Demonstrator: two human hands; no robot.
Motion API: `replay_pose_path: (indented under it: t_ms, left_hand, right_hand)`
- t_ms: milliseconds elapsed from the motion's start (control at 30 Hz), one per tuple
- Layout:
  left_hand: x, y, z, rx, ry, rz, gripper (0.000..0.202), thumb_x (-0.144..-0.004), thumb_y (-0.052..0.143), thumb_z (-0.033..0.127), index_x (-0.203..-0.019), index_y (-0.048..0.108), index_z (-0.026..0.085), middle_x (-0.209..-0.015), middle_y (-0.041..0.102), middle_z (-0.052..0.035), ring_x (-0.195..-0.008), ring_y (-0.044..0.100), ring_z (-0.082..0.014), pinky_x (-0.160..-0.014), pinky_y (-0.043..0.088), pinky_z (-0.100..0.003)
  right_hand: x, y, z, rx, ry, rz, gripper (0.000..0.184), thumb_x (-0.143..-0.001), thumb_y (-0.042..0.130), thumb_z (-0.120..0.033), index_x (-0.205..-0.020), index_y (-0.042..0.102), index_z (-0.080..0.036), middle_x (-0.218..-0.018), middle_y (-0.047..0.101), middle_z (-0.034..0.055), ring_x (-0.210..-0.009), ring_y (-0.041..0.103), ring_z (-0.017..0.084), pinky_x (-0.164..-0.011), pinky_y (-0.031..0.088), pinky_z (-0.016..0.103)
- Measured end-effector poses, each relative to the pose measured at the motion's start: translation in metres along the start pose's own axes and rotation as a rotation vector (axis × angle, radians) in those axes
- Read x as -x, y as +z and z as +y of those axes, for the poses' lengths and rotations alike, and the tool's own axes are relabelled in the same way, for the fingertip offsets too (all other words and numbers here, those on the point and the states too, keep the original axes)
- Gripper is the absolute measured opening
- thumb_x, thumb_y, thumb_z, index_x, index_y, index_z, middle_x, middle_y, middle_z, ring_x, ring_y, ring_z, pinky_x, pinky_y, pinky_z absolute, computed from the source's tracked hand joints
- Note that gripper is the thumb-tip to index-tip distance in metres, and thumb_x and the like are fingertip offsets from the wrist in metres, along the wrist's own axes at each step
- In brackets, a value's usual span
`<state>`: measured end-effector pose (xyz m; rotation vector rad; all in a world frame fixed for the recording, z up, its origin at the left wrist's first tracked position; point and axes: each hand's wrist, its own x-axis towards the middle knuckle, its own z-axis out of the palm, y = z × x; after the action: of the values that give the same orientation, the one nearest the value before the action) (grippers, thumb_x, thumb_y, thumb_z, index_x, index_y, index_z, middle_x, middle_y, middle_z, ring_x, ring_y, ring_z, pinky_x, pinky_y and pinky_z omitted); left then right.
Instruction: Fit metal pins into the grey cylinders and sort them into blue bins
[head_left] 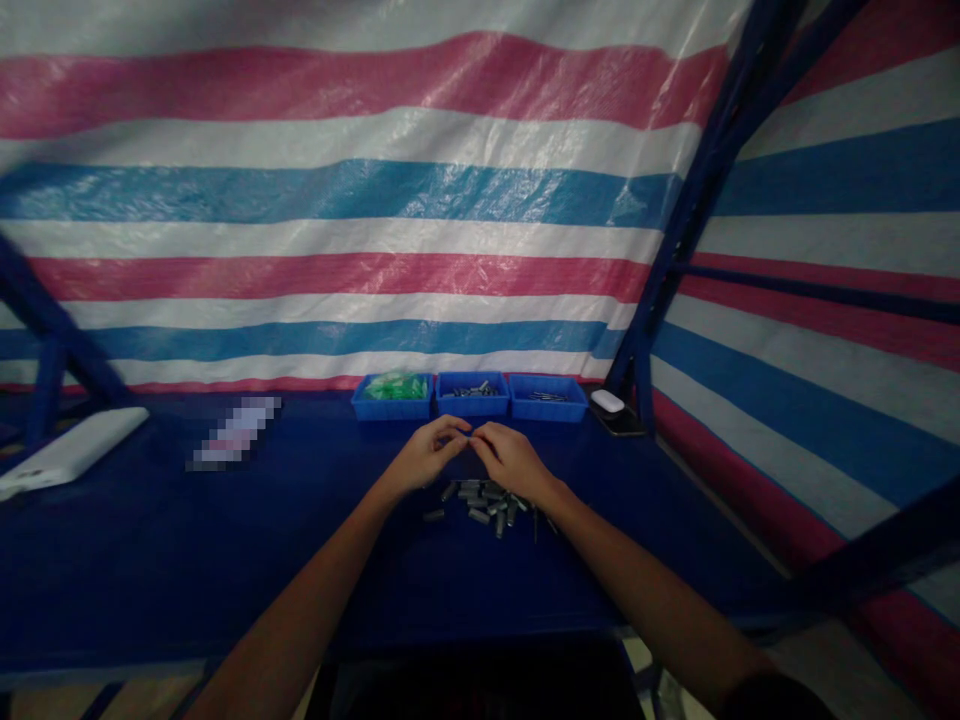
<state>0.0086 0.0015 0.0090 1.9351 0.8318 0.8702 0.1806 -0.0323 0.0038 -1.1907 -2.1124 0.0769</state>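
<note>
My left hand (pixel 426 455) and my right hand (pixel 511 458) meet at the fingertips above the blue table, in front of the bins. Both are closed in a pinch, and whatever sits between the fingers is too small to make out. Just below them lies a loose pile of small silvery metal cylinders (pixel 480 515), with a few thin pins (pixel 535 525) at its right side. One cylinder (pixel 434 516) rests apart on the left. Part of the pile is hidden behind my right hand and wrist.
Three blue bins stand in a row: one with green plastic pieces (pixel 397 385), one with metal parts (pixel 472 390), one with thin pins (pixel 548 396). A white case (pixel 607 401) lies on a dark phone (pixel 624 424). Left are a white device (pixel 75 450) and a blurred-out item (pixel 236 433).
</note>
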Motion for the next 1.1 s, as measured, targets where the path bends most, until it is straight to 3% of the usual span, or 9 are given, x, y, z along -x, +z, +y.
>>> replay_pose_path:
  t_ms: [133,233,367,533,733,833,933,1000,1100]
  left_hand:
    - [0.001,-0.001,0.008,-0.150,0.073,0.028,0.028,-0.077,0.052,0.033,-0.095,0.058,0.012,-0.087,0.063,-0.0063,-0.078,0.057,-0.0158,-0.071,0.043,-0.026]
    - [-0.001,-0.002,0.009,-0.190,0.072,0.115,0.029,-0.079,0.048,0.034,-0.092,0.061,0.012,-0.083,0.065,-0.0058,-0.076,0.057,-0.0157,-0.070,0.043,-0.026]
    - [-0.003,-0.005,0.004,-0.276,0.013,0.180,0.045,-0.083,0.036,0.045,-0.069,0.062,0.011,-0.063,0.061,-0.0034,-0.061,0.052,-0.0136,-0.061,0.041,-0.024]
    - [-0.005,-0.001,-0.001,-0.206,0.000,0.147,0.053,-0.083,0.031,0.052,-0.062,0.059,0.012,-0.057,0.059,-0.0032,-0.056,0.051,-0.0129,-0.057,0.039,-0.024]
    - [-0.003,0.001,0.011,-0.253,0.025,0.075,0.055,-0.085,0.024,0.050,-0.062,0.058,0.013,-0.058,0.059,-0.0025,-0.058,0.053,-0.0136,-0.058,0.039,-0.024]
    - [0.000,-0.015,0.017,-0.403,0.046,0.095,0.049,-0.085,0.029,0.048,-0.071,0.061,0.014,-0.057,0.057,-0.0008,-0.057,0.052,-0.0133,-0.057,0.036,-0.023]
    - [0.009,-0.037,0.016,-0.494,-0.008,0.120,0.039,-0.080,0.040,0.047,-0.074,0.060,0.014,-0.057,0.055,0.0001,-0.055,0.049,-0.0125,-0.052,0.033,-0.022]
    - [0.017,-0.049,0.011,-0.487,-0.107,0.002,0.035,-0.075,0.048,0.049,-0.077,0.059,0.015,-0.060,0.056,0.0001,-0.056,0.049,-0.0122,-0.051,0.032,-0.021]
    - [0.027,-0.055,0.002,-0.495,-0.297,-0.241,0.036,-0.063,0.061,0.048,-0.083,0.059,0.017,-0.067,0.060,0.0005,-0.057,0.051,-0.0122,-0.050,0.033,-0.020]
  right_hand:
    - [0.000,0.001,-0.002,-0.035,0.047,0.016,0.025,-0.090,0.036,-0.026,-0.080,0.056,-0.017,-0.071,0.058,0.0012,-0.068,0.054,0.012,-0.062,0.036,0.022]
    - [0.001,0.001,-0.006,-0.004,0.052,0.049,0.022,-0.087,0.043,-0.033,-0.094,0.056,-0.016,-0.071,0.058,0.0008,-0.066,0.054,0.013,-0.062,0.038,0.023]
    - [0.002,-0.002,-0.011,0.141,0.020,0.122,0.031,-0.083,0.050,-0.034,-0.109,0.052,-0.016,-0.079,0.061,0.0038,-0.071,0.056,0.015,-0.066,0.040,0.025]
    - [0.003,-0.005,-0.013,0.234,-0.084,0.132,0.022,-0.086,0.043,-0.027,-0.098,0.058,-0.017,-0.084,0.063,0.0056,-0.072,0.057,0.016,-0.068,0.040,0.026]
    - [-0.005,-0.004,-0.016,0.332,-0.104,0.212,0.023,-0.084,0.042,-0.029,-0.087,0.060,-0.016,-0.078,0.065,0.0063,-0.071,0.058,0.017,-0.068,0.039,0.027]
    - [-0.024,-0.012,-0.005,0.390,0.022,0.263,0.027,-0.085,0.039,-0.031,-0.094,0.060,-0.017,-0.083,0.065,0.0082,-0.078,0.060,0.019,-0.073,0.040,0.028]
    - [-0.044,-0.023,0.014,0.456,0.359,0.275,0.040,-0.085,0.040,-0.035,-0.119,0.048,-0.014,-0.091,0.065,0.0121,-0.081,0.061,0.023,-0.072,0.042,0.032]
    - [-0.049,-0.029,0.026,0.464,0.529,0.232,0.052,-0.084,0.043,-0.040,-0.129,0.038,-0.013,-0.088,0.066,0.0130,-0.081,0.061,0.026,-0.070,0.042,0.033]
    - [-0.041,-0.033,0.039,0.430,0.581,0.195,0.046,-0.085,0.041,-0.043,-0.124,0.045,-0.018,-0.087,0.066,0.0098,-0.083,0.061,0.025,-0.069,0.043,0.033]
